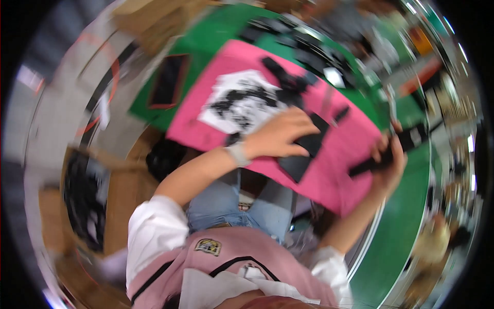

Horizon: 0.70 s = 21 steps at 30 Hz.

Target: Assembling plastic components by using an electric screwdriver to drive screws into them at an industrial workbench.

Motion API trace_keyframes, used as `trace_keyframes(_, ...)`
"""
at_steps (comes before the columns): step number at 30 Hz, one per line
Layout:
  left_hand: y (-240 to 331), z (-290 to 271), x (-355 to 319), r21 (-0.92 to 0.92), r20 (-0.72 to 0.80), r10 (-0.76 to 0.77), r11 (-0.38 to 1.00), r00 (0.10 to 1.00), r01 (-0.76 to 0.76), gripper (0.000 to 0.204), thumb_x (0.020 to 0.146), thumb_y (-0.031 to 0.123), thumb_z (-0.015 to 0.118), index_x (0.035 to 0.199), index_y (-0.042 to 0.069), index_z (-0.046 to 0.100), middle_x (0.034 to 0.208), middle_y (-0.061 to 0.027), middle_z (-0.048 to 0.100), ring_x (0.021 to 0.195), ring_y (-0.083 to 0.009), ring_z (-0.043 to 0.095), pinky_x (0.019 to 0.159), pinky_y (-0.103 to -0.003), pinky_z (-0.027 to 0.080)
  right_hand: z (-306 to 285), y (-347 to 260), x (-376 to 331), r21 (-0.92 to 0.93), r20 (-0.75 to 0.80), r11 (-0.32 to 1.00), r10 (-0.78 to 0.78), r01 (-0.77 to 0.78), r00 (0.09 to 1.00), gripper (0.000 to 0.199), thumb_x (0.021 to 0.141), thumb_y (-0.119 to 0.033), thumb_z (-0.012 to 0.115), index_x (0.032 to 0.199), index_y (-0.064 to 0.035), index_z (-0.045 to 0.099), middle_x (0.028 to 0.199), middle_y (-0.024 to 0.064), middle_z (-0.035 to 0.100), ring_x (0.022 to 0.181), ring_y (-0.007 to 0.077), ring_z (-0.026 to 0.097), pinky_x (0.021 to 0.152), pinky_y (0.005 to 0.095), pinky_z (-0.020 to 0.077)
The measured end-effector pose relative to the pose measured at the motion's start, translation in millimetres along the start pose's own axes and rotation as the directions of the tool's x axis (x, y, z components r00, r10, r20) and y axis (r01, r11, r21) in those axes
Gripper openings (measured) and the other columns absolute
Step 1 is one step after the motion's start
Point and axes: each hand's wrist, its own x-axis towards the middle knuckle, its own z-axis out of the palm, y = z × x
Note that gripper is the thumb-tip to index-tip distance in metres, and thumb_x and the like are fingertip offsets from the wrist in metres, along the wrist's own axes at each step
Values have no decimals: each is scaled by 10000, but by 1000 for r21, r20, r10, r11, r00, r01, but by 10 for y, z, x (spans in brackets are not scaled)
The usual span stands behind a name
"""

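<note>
The picture is blurred by motion and tilted. My left hand lies flat on a flat black piece that rests on a pink mat. My right hand is closed around a long black tool-like object at the mat's right edge. A white sheet with black printing lies on the mat beyond my left hand, with several small black parts beside it.
The pink mat lies on a green table. A dark tablet-like slab with a red rim sits on the table's left part. Brown cardboard boxes stand at the left. More black parts crowd the far side.
</note>
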Motion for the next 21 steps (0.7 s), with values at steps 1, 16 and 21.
trace_keyframes(1,-84,51,-8,9,-39,137,991,990,-137,474,719,365,710,1044,31,621,1003,-110,567,967,-311,520,851,-412,429,-105,10,23,-184,-97,983,1,-19,995,441,880,-156,620,1252,3,444,777,16,465,606,86,440,512,214,377)
trace_keyframes(16,598,-1359,-3139,-309,-930,-369,780,0,544,179,691,134,790,794,62,663,790,-45,603,784,-167,581,677,-297,479,-1691,543,275,-566,-446,781,-21,-264,895,458,834,-429,652,892,22,594,700,83,582,592,194,548,557,306,454)
trace_keyframes(21,613,-2629,-4955,-375,-904,50,380,-424,846,268,695,247,811,667,20,671,627,-77,627,709,-181,613,667,-304,482,-1766,491,230,-685,-429,679,-84,-263,899,499,831,-452,647,903,41,603,721,99,595,612,210,557,578,319,459)
